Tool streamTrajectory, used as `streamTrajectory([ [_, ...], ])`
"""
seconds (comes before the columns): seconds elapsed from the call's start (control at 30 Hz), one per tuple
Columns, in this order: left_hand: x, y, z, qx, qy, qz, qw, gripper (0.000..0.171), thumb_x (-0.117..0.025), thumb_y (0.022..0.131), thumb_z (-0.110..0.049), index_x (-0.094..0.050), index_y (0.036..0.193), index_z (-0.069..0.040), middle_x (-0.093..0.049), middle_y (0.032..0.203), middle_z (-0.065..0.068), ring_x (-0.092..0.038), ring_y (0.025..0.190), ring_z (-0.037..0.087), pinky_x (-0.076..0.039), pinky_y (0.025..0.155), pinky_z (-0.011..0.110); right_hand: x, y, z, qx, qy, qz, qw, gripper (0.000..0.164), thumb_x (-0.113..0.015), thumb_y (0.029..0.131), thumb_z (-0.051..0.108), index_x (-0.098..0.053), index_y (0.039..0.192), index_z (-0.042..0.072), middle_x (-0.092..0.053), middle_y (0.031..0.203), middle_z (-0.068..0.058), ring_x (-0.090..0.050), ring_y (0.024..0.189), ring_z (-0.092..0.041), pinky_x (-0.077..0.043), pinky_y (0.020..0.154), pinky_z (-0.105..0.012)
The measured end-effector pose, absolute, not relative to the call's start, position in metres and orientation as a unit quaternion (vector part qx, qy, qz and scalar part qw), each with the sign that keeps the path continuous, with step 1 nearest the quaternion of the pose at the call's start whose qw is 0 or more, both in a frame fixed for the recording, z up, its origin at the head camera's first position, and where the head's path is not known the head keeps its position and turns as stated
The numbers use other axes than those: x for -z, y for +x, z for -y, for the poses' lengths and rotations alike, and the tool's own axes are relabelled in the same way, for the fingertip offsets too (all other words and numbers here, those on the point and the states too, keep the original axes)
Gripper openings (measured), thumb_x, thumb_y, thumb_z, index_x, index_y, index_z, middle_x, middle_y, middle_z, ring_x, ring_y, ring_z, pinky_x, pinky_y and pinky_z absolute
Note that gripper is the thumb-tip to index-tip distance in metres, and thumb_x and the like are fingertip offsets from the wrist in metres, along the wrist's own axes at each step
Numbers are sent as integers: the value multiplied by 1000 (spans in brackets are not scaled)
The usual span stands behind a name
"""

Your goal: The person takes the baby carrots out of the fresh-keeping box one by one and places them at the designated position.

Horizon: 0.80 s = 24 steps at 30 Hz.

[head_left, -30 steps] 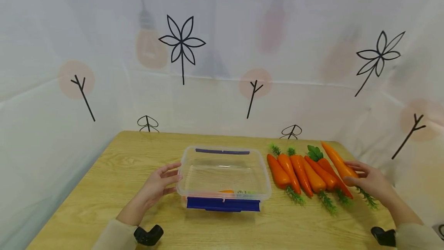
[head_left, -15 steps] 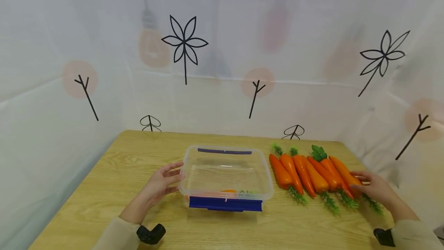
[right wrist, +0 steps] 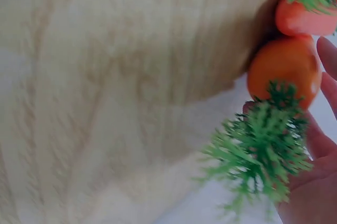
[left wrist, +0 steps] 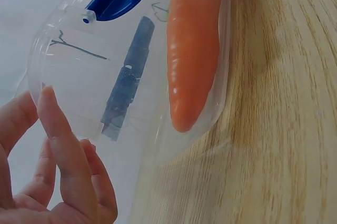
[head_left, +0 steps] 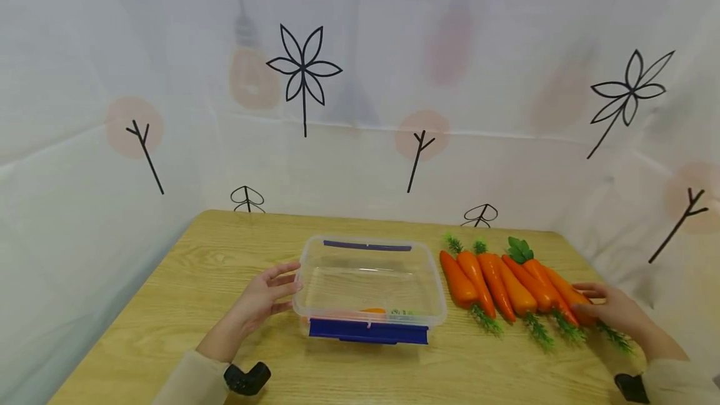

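Observation:
The left hand touches the left side of a clear plastic storage box, its fingers fairly straight. In the left wrist view, fingertips meet the box's rounded corner, and a carrot lies inside along the near wall. The box has no lid on it and carries blue latches. On the right, the right hand holds the rightmost carrot near its green top, thumb and fingers on either side. This carrot lies against the row of orange carrots. The right wrist view shows its round end and leafy tuft.
Everything stands on a wood-grain table. A white patterned cloth hangs behind it and along both sides. A leafy green top sticks out at the back of the carrot row. Each wrist wears a black device.
The right hand has lowered the rightmost carrot and turned it in alongside the others. The left hand has stayed at the box. The whole head view has shifted slightly.

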<state>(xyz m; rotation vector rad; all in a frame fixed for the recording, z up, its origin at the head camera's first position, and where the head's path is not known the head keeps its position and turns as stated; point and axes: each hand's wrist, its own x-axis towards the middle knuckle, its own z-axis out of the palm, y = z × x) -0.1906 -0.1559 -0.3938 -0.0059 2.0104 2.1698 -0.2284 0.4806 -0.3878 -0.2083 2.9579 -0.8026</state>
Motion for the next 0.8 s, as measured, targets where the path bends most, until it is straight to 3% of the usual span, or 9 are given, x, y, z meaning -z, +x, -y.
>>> streamTrajectory([
  [0.2, 393, -191, 155, -730, -1, -677, 92, 57, -67, 87, -13, -42, 138, -2, -41, 136, 25, -57, 104, 29, -53, 71, 28, 371, -225, -478, 273, -78, -959, -4, 48, -63, 91, 19, -47, 120, -15, -47, 113, -42, -55, 93, -48, -52, 63, -33],
  [0.4, 392, -192, 155, -729, 4, -679, 92, 57, -67, 87, -14, -43, 137, -3, -41, 136, 25, -57, 103, 28, -52, 72, 28, 352, -226, -463, 254, -109, -960, -33, 48, -62, 91, 17, -45, 122, -15, -51, 109, -38, -56, 92, -48, -50, 67, -50],
  [0.6, 394, -192, 156, -728, 4, -679, 94, 57, -67, 88, -15, -42, 137, -3, -41, 137, 25, -57, 103, 27, -52, 72, 29, 336, -227, -437, 237, -130, -961, -50, 48, -63, 90, 21, -48, 124, -10, -55, 112, -33, -59, 90, -39, -50, 69, -50],
  [0.8, 397, -192, 157, -729, 10, -678, 93, 58, -67, 88, -15, -41, 138, -2, -40, 137, 26, -59, 100, 23, -53, 70, 29, 322, -229, -408, 243, -151, -955, -72, 47, -64, 90, 22, -50, 126, -6, -55, 116, -30, -57, 95, -39, -49, 72, -53],
])
